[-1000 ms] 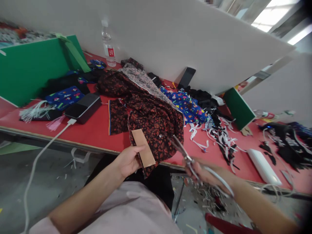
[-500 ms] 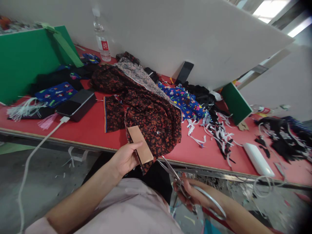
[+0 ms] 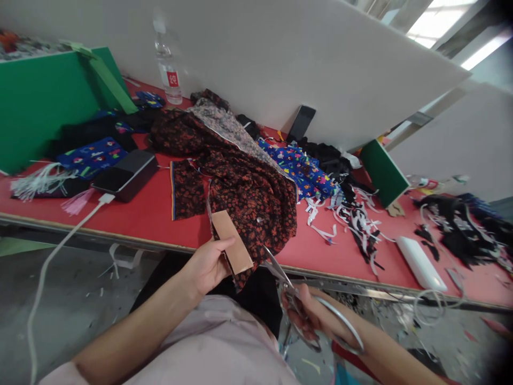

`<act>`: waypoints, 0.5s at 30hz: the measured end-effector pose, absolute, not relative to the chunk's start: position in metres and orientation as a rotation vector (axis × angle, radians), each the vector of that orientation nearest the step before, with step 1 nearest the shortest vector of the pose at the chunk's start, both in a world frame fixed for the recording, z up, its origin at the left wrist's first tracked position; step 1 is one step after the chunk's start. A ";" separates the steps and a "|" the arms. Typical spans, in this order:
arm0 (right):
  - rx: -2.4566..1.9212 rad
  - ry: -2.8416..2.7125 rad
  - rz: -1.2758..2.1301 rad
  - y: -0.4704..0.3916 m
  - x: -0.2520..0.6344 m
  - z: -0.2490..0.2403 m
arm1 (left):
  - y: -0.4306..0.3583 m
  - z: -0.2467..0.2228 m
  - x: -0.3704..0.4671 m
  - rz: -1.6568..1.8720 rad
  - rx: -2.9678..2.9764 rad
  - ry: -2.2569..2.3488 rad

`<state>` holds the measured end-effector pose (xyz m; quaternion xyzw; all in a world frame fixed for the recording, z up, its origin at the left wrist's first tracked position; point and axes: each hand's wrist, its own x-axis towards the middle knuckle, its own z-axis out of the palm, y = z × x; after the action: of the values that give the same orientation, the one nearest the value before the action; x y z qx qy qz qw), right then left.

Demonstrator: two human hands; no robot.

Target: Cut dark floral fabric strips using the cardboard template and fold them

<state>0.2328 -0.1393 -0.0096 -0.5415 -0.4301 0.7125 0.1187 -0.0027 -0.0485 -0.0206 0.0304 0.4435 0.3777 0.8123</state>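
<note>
A dark floral cloth point(image 3: 262, 200) with red-orange flowers lies bunched on the red table point(image 3: 184, 230), its lower end hanging over the front edge. My left hand point(image 3: 209, 266) pinches that end together with a tan cardboard strip point(image 3: 232, 243), thumb on top of the strip; the fingers beneath are partly hidden. In my right hand point(image 3: 306, 310) are metal scissors point(image 3: 279, 267) with large loop handles. The blades are parted at the cloth's edge, right of the strip. One blade lies over the cloth; the other is partly hidden.
A black box point(image 3: 138, 171) with a phone and white cable sits at left. Blue printed cloth point(image 3: 298, 168) and white and black scraps point(image 3: 360, 224) lie right of the floral cloth. A water bottle point(image 3: 170, 80) stands at the back; a white device point(image 3: 420, 262) lies at right.
The scissors have moved up and left, bringing one blade over the cloth's edge. My left hand keeps its hold on the strip and cloth.
</note>
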 end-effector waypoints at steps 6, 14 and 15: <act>-1.589 -1.288 2.014 -0.137 0.226 0.005 | -0.050 -0.023 -0.002 0.845 0.066 0.921; -1.580 -1.334 1.962 -0.138 0.224 0.003 | -0.050 -0.022 -0.001 0.821 0.078 0.936; -1.580 -1.351 1.957 -0.138 0.224 0.003 | -0.050 -0.022 -0.001 0.818 0.076 0.938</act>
<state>0.2238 -0.1376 0.0033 -0.5477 -0.4683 0.6784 0.1427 -0.0007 -0.0503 -0.0218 0.0356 0.4393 0.3830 0.8118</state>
